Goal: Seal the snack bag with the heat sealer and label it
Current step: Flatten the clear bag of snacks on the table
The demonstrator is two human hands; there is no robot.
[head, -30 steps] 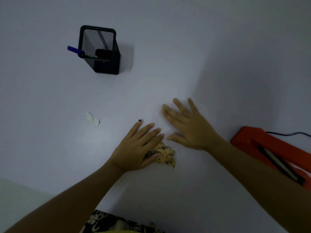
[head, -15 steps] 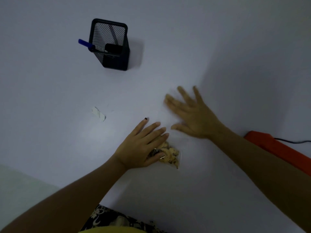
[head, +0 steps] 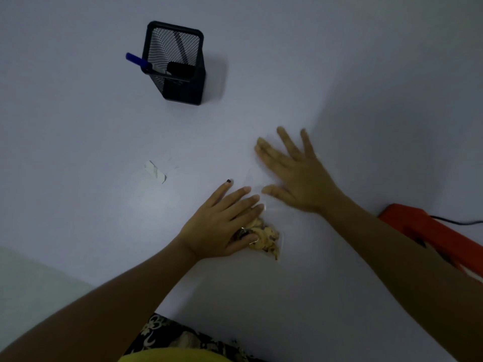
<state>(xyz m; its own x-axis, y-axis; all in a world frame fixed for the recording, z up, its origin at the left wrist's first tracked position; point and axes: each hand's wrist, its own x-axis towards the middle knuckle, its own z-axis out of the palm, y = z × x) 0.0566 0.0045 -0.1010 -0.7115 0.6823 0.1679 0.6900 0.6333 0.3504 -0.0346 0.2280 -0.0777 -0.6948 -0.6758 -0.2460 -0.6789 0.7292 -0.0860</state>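
White worktop [head: 78,126] carries the snack bag [head: 266,237] just left of the heat sealer [head: 431,231]: keep your left hand [head: 222,226] flat on its filled end, grasping nothing, while your right hand [head: 298,173], fingers [head: 285,137] spread, presses its clear mouth smooth.

Snack bag [head: 266,237] on table [head: 339,74], partly under left hand [head: 222,226]. Right hand [head: 295,173] flat just beyond-right of it. Label [head: 155,175] left of both hands. Pen holder [head: 177,64] far beyond, pen [head: 138,61] in it. Heat sealer [head: 428,231] right of right forearm.
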